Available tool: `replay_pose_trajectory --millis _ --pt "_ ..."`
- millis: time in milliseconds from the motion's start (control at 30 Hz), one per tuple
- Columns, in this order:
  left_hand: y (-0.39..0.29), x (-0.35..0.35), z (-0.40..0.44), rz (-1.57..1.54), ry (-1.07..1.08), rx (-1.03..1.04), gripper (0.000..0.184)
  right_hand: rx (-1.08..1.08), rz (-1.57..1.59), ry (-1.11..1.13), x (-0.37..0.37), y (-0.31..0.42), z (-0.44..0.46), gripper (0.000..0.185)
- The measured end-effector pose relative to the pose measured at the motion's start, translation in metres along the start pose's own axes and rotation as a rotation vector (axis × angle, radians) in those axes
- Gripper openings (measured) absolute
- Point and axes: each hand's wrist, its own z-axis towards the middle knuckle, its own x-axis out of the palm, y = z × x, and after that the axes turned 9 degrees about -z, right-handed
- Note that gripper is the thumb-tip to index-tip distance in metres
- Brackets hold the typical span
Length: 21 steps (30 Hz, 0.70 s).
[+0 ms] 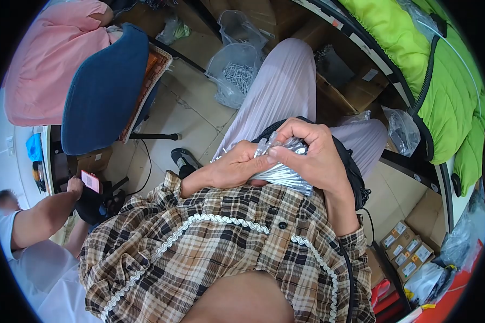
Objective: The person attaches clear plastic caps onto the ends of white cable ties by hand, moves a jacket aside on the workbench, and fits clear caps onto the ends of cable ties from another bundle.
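Note:
A bundle of slim silvery rods [285,176] fans out in front of my plaid shirt, above my lap. My left hand [233,164] is closed around the left side of the bundle, its thumb lying across the top. My right hand [315,159] curls over the other side, thumb and forefinger pinched near the rods' clear-looking ends [267,144]. The two thumbs almost meet. Fingers underneath are hidden, and I cannot make out exactly what the rods are.
Clear plastic bags [237,75] with many small silvery pieces stand on the tiled floor ahead. A blue chair [105,89] is at left, near a person holding a phone [91,182]. A green jacket [452,97] lies at right, above cardboard boxes [407,250].

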Motion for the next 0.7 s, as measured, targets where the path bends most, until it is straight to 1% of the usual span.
replay_pose_trajectory --millis 133,200,233,300,367,400,433,500,567,633,667,700 --pt "-0.004 0.001 0.001 -0.005 0.003 -0.047 0.031 0.094 -0.032 0.006 -0.002 0.008 -0.003 0.012" --pt "-0.012 0.002 0.001 -0.023 -0.003 -0.076 0.029 0.177 -0.039 -0.058 -0.003 0.017 -0.005 0.019" --pt "-0.013 0.001 0.001 -0.014 0.022 -0.055 0.029 0.183 0.026 -0.099 -0.005 0.019 -0.008 0.036" --pt "-0.015 -0.004 0.005 -0.068 -0.146 -0.059 0.024 -0.202 -0.432 -0.196 -0.013 0.028 -0.006 0.06" --pt "-0.022 -0.021 0.014 0.065 -0.107 -0.101 0.018 -0.373 -0.759 -0.109 -0.015 0.051 -0.008 0.079" --pt "-0.024 -0.024 0.019 0.079 -0.029 -0.077 0.018 -0.458 -1.006 -0.009 -0.013 0.053 -0.007 0.081" --pt "-0.029 -0.027 0.024 0.139 0.015 -0.068 0.014 -0.421 -1.06 -0.051 -0.012 0.052 -0.008 0.081" --pt "-0.04 -0.028 0.031 0.256 0.081 -0.048 0.011 -0.484 -1.208 -0.164 -0.005 0.047 -0.002 0.071" --pt "-0.052 -0.026 0.036 0.363 0.109 -0.026 0.013 -0.568 -1.335 -0.244 0.001 0.038 0.005 0.062" --pt "-0.059 -0.024 0.04 0.462 0.107 -0.007 0.019 -0.667 -1.443 -0.3 0.004 0.03 0.007 0.053" --pt "-0.06 -0.021 0.042 0.466 0.127 -0.001 0.019 -0.654 -1.46 -0.308 0.004 0.029 0.005 0.053" --pt "-0.061 -0.018 0.043 0.384 0.147 -0.044 0.016 -0.604 -1.454 -0.314 0.005 0.027 0.003 0.05"
